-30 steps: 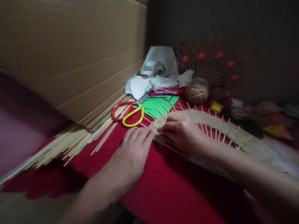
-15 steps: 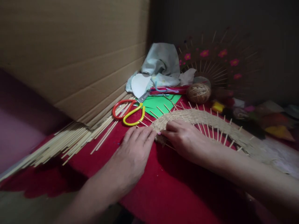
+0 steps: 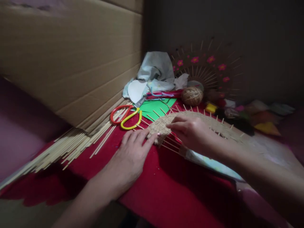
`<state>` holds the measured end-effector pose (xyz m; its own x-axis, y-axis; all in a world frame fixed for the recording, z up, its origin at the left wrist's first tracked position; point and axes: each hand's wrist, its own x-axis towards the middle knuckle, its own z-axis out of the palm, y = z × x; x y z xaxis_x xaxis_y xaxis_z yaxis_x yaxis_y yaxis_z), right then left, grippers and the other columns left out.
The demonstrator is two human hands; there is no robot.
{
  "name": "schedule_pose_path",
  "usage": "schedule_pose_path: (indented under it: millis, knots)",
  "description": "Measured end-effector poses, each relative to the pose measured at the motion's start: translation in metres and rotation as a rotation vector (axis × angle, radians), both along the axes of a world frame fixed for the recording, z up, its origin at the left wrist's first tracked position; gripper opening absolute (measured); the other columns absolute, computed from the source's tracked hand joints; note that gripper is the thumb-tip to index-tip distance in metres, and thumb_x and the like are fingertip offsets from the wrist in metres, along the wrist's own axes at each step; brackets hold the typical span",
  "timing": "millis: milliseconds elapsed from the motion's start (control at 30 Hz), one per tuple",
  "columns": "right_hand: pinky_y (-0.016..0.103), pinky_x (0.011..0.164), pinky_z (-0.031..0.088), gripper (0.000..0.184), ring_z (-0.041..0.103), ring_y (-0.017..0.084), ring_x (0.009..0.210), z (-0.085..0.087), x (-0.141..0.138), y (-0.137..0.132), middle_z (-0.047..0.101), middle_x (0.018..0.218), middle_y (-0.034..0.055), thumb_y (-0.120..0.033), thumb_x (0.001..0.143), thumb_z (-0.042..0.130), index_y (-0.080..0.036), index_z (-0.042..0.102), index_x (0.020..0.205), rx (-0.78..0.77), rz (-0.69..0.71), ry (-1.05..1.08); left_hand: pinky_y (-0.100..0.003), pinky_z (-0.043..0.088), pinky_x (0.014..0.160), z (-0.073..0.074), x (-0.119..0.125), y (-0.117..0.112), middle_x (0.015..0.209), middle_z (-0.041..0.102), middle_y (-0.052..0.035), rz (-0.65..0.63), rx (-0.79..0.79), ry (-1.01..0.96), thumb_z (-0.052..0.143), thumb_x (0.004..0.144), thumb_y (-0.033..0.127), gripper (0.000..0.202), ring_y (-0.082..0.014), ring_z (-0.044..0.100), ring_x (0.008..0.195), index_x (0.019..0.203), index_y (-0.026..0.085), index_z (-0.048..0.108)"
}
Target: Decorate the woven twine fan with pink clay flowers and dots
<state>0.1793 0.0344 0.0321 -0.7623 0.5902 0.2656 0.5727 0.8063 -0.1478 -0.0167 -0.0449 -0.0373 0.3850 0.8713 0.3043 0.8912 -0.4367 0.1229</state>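
Note:
A curved band of woven twine (image 3: 159,126) with thin wooden sticks poking out along both edges lies before me. At its left end, my left hand (image 3: 133,150) grips the edge, thumb on the weave and fingers over the outer side. My right hand (image 3: 191,131) is closed in a pinch over the band's upper part, with its fingertips at the weave. Whatever is between those fingertips is too small to make out. Part of the band is hidden behind my right hand and forearm.
Scissors (image 3: 131,117) with red and yellow handles lie left of the band, by loose sticks (image 3: 71,145) and green paper (image 3: 154,109). A twine ball (image 3: 192,96) sits behind. Cardboard (image 3: 78,63) stands left; a flowered stick fan (image 3: 210,68) stands at the back. Red cloth (image 3: 152,190) covers the surface.
My right hand has moved up and away from my left thumb along the band. My left thumb now reaches out onto the weave. The view has shifted slightly.

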Motion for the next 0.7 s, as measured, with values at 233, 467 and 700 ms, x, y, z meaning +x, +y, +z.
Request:
schedule_pose_path:
  millis: [233, 467, 700]
  knots:
    - [0.027, 0.059, 0.046, 0.022, 0.060, 0.014, 0.066, 0.023, 0.059, -0.012, 0.067, 0.079, 0.0064, -0.012, 0.081, 0.050, -0.016, 0.071, 0.080, -0.013, -0.153, 0.014, -0.052, 0.039, 0.089, -0.002, 0.001, 0.005, 0.124, 0.049, -0.0160, -0.008, 0.062, 0.036, 0.035, 0.075, -0.003, 0.062, -0.0293, 0.045, 0.109, 0.134, 0.018, 0.042]
    - [0.022, 0.054, 0.041, 0.018, 0.057, 0.010, 0.057, 0.018, 0.087, -0.036, 0.067, 0.072, 0.0005, -0.009, 0.075, 0.057, -0.020, 0.071, 0.076, -0.089, -0.350, -0.059, -0.050, 0.040, 0.086, -0.003, 0.005, 0.008, 0.124, 0.050, -0.0161, 0.028, 0.094, 0.136, 0.035, 0.075, 0.000, 0.062, -0.0315, 0.047, 0.106, 0.132, 0.020, 0.046]
    - [0.024, 0.060, 0.041, 0.013, 0.057, 0.012, 0.067, 0.006, 0.094, -0.037, 0.065, 0.079, 0.0019, -0.013, 0.077, 0.058, -0.019, 0.069, 0.074, -0.186, -0.373, -0.131, -0.051, 0.041, 0.083, -0.005, 0.003, 0.009, 0.122, 0.050, -0.0167, 0.038, 0.095, 0.151, 0.035, 0.078, 0.002, 0.056, -0.0332, 0.048, 0.106, 0.128, 0.021, 0.051]
